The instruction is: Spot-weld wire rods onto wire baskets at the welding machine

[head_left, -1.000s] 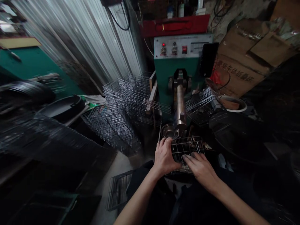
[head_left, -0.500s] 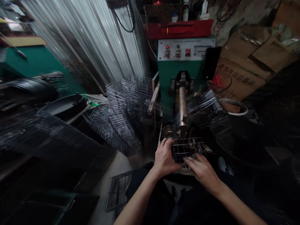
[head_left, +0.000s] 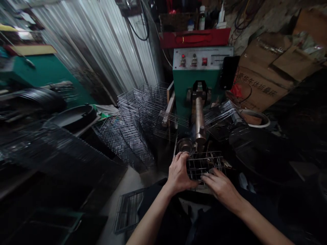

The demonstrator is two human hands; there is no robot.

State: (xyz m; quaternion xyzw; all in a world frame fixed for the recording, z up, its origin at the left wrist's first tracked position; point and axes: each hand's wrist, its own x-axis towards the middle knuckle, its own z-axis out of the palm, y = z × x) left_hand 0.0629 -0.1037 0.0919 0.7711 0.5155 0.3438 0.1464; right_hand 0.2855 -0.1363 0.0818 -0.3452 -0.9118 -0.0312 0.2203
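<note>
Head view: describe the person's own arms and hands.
The left hand and right hand are bare, with no gloves. The forearms show no sleeves, watch or wristband. Dark clothing shows beneath them.

Those fingers (head_left: 211, 177) sit on a silver wire rack (head_left: 204, 166) with a neat grid pattern. Straight ahead of them is a green welding machine (head_left: 196, 92) with a grey panel and a red switch (head_left: 204, 61). Off to the fingers' left, corrugated metal sheeting (head_left: 102, 44) runs in silvery stripes; off to their right, a brown cardboard box (head_left: 263, 80) has black lettering.
</note>
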